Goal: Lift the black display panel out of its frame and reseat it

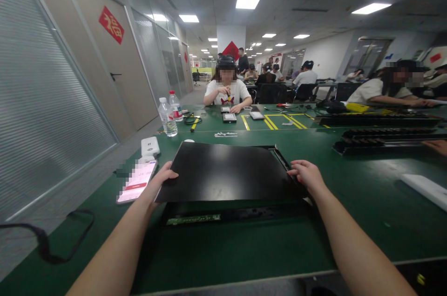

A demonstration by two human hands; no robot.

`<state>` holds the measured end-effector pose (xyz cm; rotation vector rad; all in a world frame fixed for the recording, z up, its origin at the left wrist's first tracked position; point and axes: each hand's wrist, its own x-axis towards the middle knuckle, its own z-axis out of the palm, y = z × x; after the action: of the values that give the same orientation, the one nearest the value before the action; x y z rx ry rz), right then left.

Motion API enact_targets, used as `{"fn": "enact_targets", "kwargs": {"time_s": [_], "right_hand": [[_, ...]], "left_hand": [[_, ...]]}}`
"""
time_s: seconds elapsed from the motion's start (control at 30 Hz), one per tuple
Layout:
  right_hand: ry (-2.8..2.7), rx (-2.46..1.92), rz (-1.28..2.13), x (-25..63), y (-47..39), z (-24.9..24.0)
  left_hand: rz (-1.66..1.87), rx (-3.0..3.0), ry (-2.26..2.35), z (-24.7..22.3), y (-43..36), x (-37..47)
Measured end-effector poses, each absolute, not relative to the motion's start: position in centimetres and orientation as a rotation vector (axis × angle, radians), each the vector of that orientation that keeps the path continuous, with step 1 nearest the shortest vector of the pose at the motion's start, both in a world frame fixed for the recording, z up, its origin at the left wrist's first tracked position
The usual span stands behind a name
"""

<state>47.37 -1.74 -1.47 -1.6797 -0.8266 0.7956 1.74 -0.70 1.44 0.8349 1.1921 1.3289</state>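
Note:
A wide, flat black panel [223,172] with a glossy surface is in front of me, over a black frame [265,213]. My left hand [163,179] grips the panel's left edge, thumb on top and the other fingers hidden beneath. At the right edge, my right hand [304,174] has its fingers closed where panel and frame rail lie close together; the exact contact is partly hidden. A strip of green circuit board [193,219] shows below the panel's near edge. Most of the frame's inside is covered by the panel.
Left on the green table [230,258] are a phone [137,183], a white device [150,146] and two water bottles [168,119]. A person [226,86] opposite handles small drives [229,118]. Long black rails [387,140] and a white bar [424,189] lie right, near another person's hand.

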Motion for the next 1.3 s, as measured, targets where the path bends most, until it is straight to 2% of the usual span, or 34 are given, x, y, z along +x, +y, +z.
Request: {"fn": "enact_targets", "kwargs": {"time_s": [1.3], "right_hand": [[-1.13, -1.991, 0.467, 48.8, -1.5, -2.6]], "left_hand": [[1.114, 0.956, 1.192, 0.1, -0.8, 1.5]]}}
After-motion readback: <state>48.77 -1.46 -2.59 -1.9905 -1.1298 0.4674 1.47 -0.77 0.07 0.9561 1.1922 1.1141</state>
